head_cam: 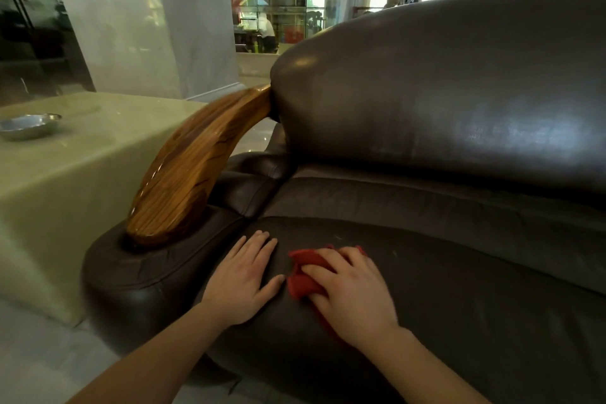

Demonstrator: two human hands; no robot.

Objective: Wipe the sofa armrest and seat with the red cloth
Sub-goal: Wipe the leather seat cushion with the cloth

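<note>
Head view: right hand [354,289] presses red cloth [305,272] on seat [459,272], fingers curled over it; left hand [244,275] flat, braced. Seat wiping; next, sweeping strokes likely.

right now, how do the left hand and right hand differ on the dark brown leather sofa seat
The left hand lies flat with straight fingers on bare leather and holds nothing; the right hand has bent fingers gripping the bunched red cloth. The left hand sits nearer the curved polished wooden armrest; the right hand is further along the seat. Both rest palm down on the dark brown leather sofa seat.
</note>
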